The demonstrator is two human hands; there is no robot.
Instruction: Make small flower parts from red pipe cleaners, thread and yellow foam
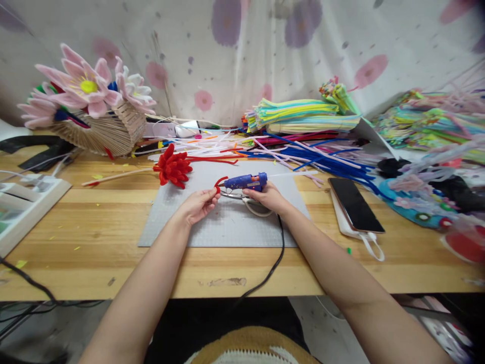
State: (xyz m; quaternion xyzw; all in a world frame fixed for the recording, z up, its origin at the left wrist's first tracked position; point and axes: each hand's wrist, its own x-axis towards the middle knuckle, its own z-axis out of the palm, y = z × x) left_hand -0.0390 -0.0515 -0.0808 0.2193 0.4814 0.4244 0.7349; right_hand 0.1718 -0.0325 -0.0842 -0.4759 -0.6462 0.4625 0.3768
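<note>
Above the grey cutting mat [166,227], my right hand [268,196] grips a blue hot glue gun [244,182], its nozzle pointing left. A clear glue stick [291,174] sticks out of the gun's back end. Between thumb and fingers, my left hand [200,206] pinches a curled red pipe cleaner [220,181] right at the nozzle tip; whether the two touch I cannot tell. Beneath the gun lies a metal tool, partly hidden. A red pipe cleaner flower [173,167] on a pale stick rests at the mat's upper left corner.
Loose pipe cleaners [322,156] and bundles [299,114] lie along the back. At back left stands a fan-shaped wooden basket [125,126] with pink flowers. A phone [356,205] lies to the right, a power strip [34,202] to the left. The gun's black cord [278,258] crosses the front edge.
</note>
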